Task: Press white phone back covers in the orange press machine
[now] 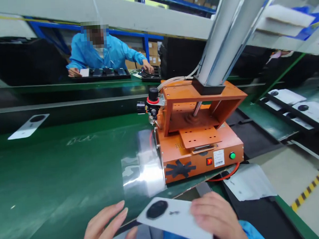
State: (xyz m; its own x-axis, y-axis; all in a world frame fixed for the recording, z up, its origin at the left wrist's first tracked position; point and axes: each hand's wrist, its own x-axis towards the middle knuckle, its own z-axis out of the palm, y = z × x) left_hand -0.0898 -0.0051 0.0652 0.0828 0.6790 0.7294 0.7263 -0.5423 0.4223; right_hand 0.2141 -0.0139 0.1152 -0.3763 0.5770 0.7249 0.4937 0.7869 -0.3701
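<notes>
My right hand [215, 216] grips a white phone back cover [180, 218] by its right end. The cover has a dark round camera area and a small dark mark, and it is tilted above the bench's front edge. Fingers apart, my left hand [109, 229] is just left of the cover, not visibly touching it. Ahead stands an orange press machine [203, 142] with a lit red switch and a green button. Clear plastic film [143, 174] lies at the machine's left side. Part of a pale surface below my left hand is hard to make out.
Another white cover [28, 126] lies on the green bench [71, 167] at left. White covers [249, 182] rest on a black tray at right, and more sit in trays [303, 108] farther right. A co-worker in a blue coat [102, 51] works across the bench.
</notes>
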